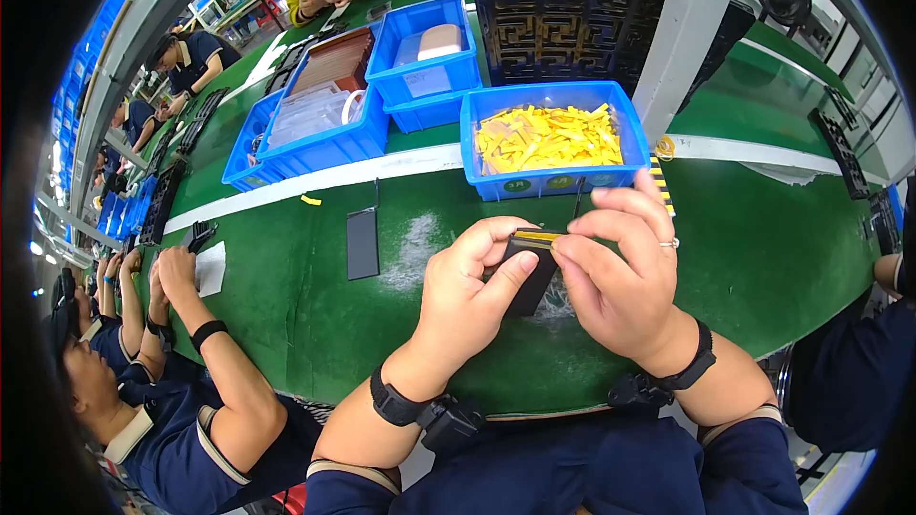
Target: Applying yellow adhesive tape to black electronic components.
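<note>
Between both hands (pixel 544 277), black part (pixel 527 272).

1. Black flat rectangular part (pixel 528 272) — held tilted above the green table (pixel 315 296), just in front of the blue bin of yellow strips (pixel 549 138).
2. Yellow strip (pixel 539 236) — lying along the part's top edge.

A green workbench (pixel 286 277) carries blue bins (pixel 549 138), a flat black slab (pixel 363 243) and white paper (pixel 210 267).

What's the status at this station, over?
Left hand grips black flat part. Right hand presses yellow strip on its top edge. Blue bin just behind; nothing blocking.
</note>
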A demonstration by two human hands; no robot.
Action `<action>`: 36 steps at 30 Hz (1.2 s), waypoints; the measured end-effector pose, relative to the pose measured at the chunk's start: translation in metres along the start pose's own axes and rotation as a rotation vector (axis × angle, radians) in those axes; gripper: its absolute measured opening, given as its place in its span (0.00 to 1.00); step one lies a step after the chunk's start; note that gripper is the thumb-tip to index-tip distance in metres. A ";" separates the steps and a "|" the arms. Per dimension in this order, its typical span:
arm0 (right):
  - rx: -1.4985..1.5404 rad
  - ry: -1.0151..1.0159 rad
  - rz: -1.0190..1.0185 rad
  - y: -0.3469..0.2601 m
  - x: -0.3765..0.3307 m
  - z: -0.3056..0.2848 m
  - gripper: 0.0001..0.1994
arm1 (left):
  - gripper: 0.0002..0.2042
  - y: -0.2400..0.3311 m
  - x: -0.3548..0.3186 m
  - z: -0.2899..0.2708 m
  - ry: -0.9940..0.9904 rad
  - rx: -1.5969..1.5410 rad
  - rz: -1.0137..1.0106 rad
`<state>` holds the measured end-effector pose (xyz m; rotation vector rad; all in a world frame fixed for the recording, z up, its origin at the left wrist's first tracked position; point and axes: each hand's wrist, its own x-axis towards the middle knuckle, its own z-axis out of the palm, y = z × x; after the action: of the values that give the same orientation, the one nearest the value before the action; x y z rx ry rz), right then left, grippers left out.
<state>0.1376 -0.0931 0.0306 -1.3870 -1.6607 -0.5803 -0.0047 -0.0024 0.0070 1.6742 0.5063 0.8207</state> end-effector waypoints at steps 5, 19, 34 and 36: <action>0.063 -0.003 0.013 0.004 -0.007 0.006 0.13 | 0.11 0.001 -0.003 0.005 0.002 -0.063 -0.027; 0.145 0.002 0.138 0.007 -0.007 0.013 0.09 | 0.11 0.001 -0.005 0.008 0.109 0.136 0.072; 0.083 0.005 0.072 0.010 -0.006 0.013 0.09 | 0.11 0.008 -0.007 0.012 0.079 0.289 0.144; 0.081 -0.002 0.081 0.011 -0.006 0.015 0.09 | 0.10 0.010 -0.007 0.012 0.094 0.310 0.157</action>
<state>0.1427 -0.0812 0.0157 -1.3896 -1.6044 -0.4607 -0.0011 -0.0176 0.0132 1.9863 0.5963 0.9768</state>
